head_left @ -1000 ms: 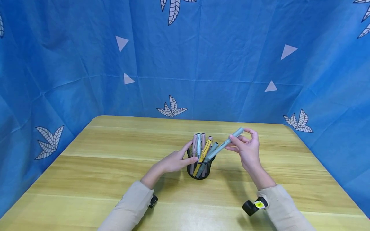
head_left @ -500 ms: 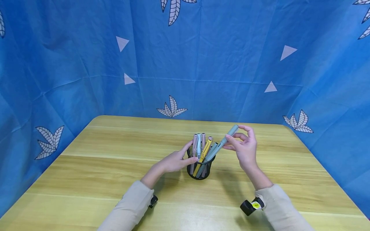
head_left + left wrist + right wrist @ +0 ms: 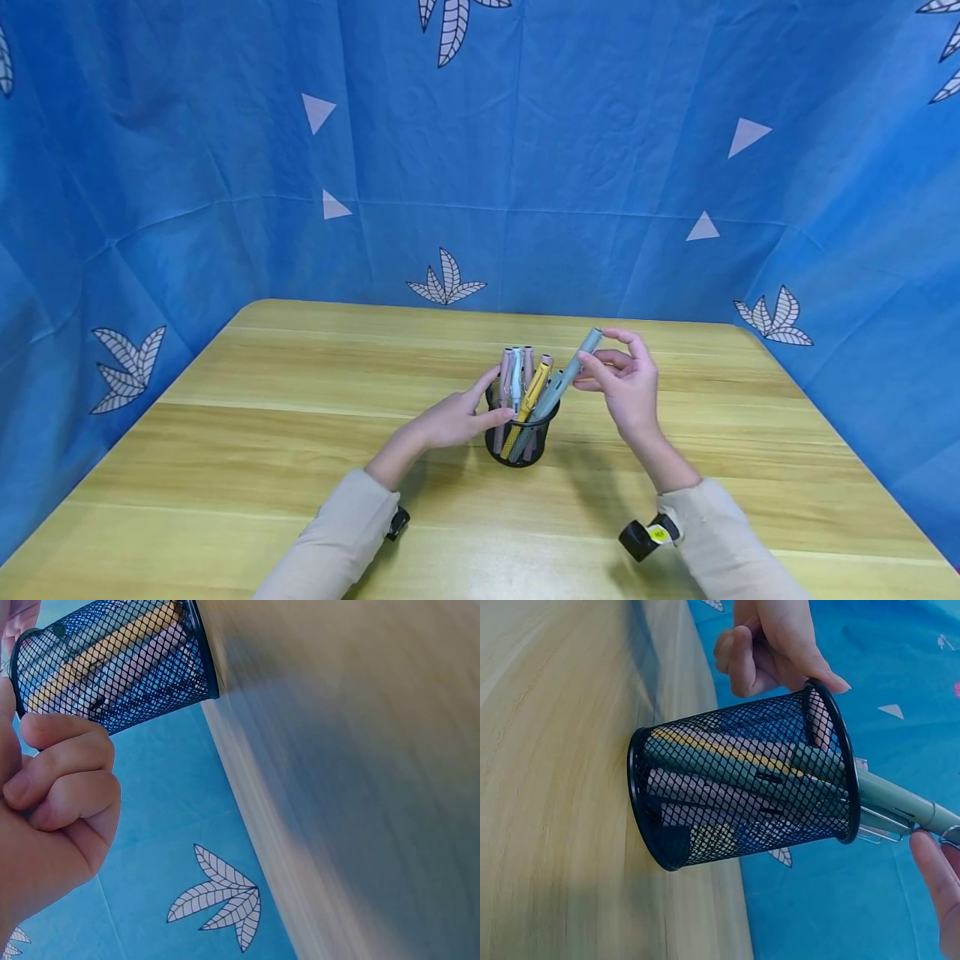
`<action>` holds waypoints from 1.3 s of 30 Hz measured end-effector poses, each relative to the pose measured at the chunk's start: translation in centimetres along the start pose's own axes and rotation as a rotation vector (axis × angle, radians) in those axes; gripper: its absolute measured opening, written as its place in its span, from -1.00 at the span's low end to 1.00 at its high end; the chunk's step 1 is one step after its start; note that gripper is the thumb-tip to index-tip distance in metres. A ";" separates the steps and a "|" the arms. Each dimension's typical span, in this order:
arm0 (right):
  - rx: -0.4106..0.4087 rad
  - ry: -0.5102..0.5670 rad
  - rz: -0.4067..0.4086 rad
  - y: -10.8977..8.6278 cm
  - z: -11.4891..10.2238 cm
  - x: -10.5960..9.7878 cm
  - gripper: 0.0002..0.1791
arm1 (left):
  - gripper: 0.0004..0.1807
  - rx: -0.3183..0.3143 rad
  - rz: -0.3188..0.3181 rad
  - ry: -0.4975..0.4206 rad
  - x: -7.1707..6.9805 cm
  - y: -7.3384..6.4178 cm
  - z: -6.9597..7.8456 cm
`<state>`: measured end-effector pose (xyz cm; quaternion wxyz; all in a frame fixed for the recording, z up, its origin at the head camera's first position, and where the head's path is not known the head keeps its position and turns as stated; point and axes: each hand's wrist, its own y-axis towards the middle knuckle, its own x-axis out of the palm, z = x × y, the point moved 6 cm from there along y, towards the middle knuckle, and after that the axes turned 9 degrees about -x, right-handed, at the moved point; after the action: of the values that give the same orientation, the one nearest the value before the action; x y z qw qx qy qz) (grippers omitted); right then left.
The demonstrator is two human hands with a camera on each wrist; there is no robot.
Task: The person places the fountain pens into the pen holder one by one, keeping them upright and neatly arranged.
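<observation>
A black mesh pen holder (image 3: 522, 450) stands upright on the wooden table with several pens in it, among them a yellow pen (image 3: 536, 385), a pale blue pen (image 3: 516, 377) and mauve ones. My left hand (image 3: 453, 417) holds the holder by its rim from the left, thumb at the front; in the left wrist view its other fingers (image 3: 71, 769) are curled beside the mesh. My right hand (image 3: 628, 387) pinches a grey-green pen (image 3: 577, 364) near its upper end. That pen leans to the right, its lower part inside the holder, as the right wrist view also shows.
The wooden table (image 3: 285, 400) reaches out around the holder. A blue curtain (image 3: 585, 150) with leaf and triangle prints hangs behind it and at both sides. A black wrist camera (image 3: 645, 537) sits at the right sleeve.
My right hand has moved left with the grey-green pen, which has gone lower into the holder and stands steeper. The left hand and the holder have stayed in place.
</observation>
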<state>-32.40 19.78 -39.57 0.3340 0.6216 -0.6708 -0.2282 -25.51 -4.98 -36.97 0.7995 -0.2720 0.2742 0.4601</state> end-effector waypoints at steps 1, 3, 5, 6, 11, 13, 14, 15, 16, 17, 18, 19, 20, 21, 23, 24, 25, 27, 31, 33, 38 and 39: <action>-0.002 -0.010 -0.002 0.0 0.0 0.0 -0.43 | -0.14 0.000 0.000 0.003 0.0 0.0 0.0; -0.001 -0.016 -0.005 -0.1 0.2 0.0 -0.44 | -0.14 0.002 0.000 0.005 0.0 0.0 0.1; -0.001 -0.020 -0.006 -0.1 0.2 0.0 -0.44 | -0.14 0.002 0.001 0.008 0.0 0.0 0.1; -0.002 -0.024 -0.008 -0.1 0.3 -0.1 -0.45 | -0.14 0.003 0.002 0.009 0.0 0.0 0.1; -0.017 -0.053 -0.024 -0.1 0.4 -0.1 -0.47 | -0.14 0.000 0.002 0.011 0.0 0.0 0.1; -0.022 -0.063 -0.035 -0.1 0.4 0.0 -0.48 | -0.14 -0.002 0.001 0.008 0.0 -0.1 0.1; -0.024 -0.063 -0.039 -0.2 0.5 0.1 -0.48 | -0.14 -0.003 0.001 0.006 0.0 -0.1 0.0; -0.025 -0.065 -0.043 -0.2 0.5 0.1 -0.49 | -0.15 -0.004 -0.001 0.003 0.0 -0.1 0.0; -0.026 -0.065 -0.045 -0.3 0.6 0.1 -0.49 | -0.15 -0.004 -0.003 0.000 0.0 -0.1 0.0; -0.026 -0.069 -0.046 -0.3 0.6 0.2 -0.50 | -0.15 -0.005 -0.007 -0.003 0.0 -0.1 0.0; -0.026 -0.072 -0.046 -0.4 0.6 0.2 -0.50 | -0.15 -0.006 -0.010 -0.006 0.0 -0.1 0.0; -0.027 -0.076 -0.048 -0.4 0.7 0.2 -0.50 | -0.15 -0.006 -0.012 -0.009 0.1 -0.1 0.0; -0.028 -0.079 -0.048 -0.4 0.7 0.2 -0.50 | -0.15 -0.006 -0.013 -0.012 0.1 -0.1 0.0; -0.030 -0.086 -0.050 -0.4 0.7 0.2 -0.50 | -0.15 -0.006 -0.014 -0.013 0.0 -0.1 0.0; -0.032 -0.090 -0.055 -0.2 0.7 0.3 -0.50 | -0.15 -0.006 -0.011 -0.009 0.0 -0.1 0.1; -0.034 -0.090 -0.059 -0.1 0.6 0.3 -0.49 | -0.15 -0.006 -0.008 -0.008 -0.1 -0.1 0.1; -0.038 -0.087 -0.064 -0.1 0.6 0.4 -0.50 | -0.15 -0.006 -0.006 -0.006 -0.1 -0.1 0.1; -0.050 -0.071 -0.072 0.0 0.2 0.6 -0.50 | -0.16 -0.005 -0.005 -0.002 -0.2 -0.1 0.2; -0.053 0.002 -0.088 0.3 -2.7 1.9 -0.56 | -0.16 -0.007 -0.012 -0.011 -0.2 -0.1 0.1; -0.068 0.015 -0.096 0.4 -4.3 2.7 -0.59 | -0.16 -0.009 -0.014 -0.012 -0.1 -0.1 0.1; -0.053 -0.063 -0.072 0.4 -8.6 5.0 -0.65 | -0.15 -0.005 -0.006 -0.012 -0.1 -0.1 0.0; -0.023 -0.089 -0.059 0.4 -9.5 5.5 -0.66 | -0.15 -0.005 -0.004 -0.009 -0.1 0.0 0.0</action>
<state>-25.74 15.47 -32.00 0.3040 0.6266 -0.6635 -0.2732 -25.52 -5.07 -36.93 0.8011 -0.2722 0.2688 0.4603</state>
